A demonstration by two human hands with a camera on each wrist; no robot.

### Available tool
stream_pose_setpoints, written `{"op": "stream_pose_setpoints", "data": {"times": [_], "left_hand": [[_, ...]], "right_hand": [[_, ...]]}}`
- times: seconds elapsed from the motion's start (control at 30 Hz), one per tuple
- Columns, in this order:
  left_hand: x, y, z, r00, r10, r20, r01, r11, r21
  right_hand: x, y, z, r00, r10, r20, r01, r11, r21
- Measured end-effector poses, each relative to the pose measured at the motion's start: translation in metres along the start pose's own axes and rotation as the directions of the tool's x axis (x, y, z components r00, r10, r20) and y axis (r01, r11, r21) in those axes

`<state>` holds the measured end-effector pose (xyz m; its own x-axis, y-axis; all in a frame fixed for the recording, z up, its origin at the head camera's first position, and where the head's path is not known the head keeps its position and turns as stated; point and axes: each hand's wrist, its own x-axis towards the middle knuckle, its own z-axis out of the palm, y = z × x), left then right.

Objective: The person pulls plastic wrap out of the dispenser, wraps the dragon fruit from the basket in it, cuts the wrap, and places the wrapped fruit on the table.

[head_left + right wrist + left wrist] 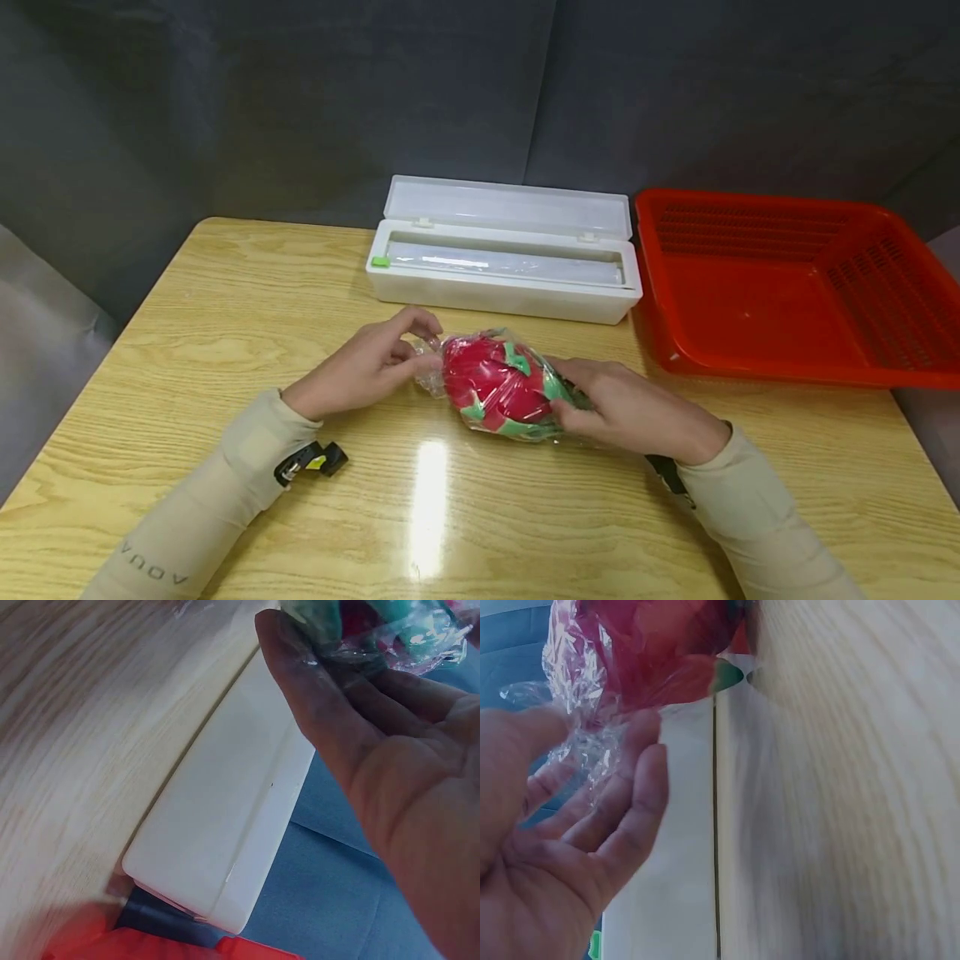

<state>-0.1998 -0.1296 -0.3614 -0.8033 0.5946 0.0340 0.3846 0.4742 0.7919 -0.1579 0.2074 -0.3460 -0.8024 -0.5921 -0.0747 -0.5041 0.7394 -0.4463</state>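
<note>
A red dragon fruit (495,379) with green scale tips lies in clear plastic wrap above the middle of the table, its long axis running left to right. My right hand (630,408) grips its green-tipped end, thumb on the near side and fingers behind. At the other end, the loose plastic wrap (592,754) is bunched up. My left hand (367,367) has its thumb and curled fingers around that gathered film. In the right wrist view, the fingers (322,697) lie against the wrapped fruit, whose far part is cut off by the frame.
Behind the fruit stands a white wrap dispenser box (502,304), lid (510,204) raised, with a film roll (495,262) inside and a green slider (380,262) at its left. A red plastic basket (750,362) sits at the right. Dark cloth (337,100) hangs behind the wooden table (262,317).
</note>
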Motion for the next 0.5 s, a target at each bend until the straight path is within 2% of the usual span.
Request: {"op": "stream_pose_setpoints", "data": {"times": [0.33,0.5], "left_hand": [[0.0002,0.0002,0.0015,0.995,0.056,-0.087,-0.054,0.998,0.024],[0.0,0.0007,0.0027,0.992,0.064,-0.106,-0.062,0.998,0.02]], "right_hand": [[0.001,0.0022,-0.0014,1.0,-0.004,0.0,0.004,1.0,0.002],[0.0008,0.0032,-0.0015,1.0,-0.008,0.007,0.008,1.0,0.011]]}}
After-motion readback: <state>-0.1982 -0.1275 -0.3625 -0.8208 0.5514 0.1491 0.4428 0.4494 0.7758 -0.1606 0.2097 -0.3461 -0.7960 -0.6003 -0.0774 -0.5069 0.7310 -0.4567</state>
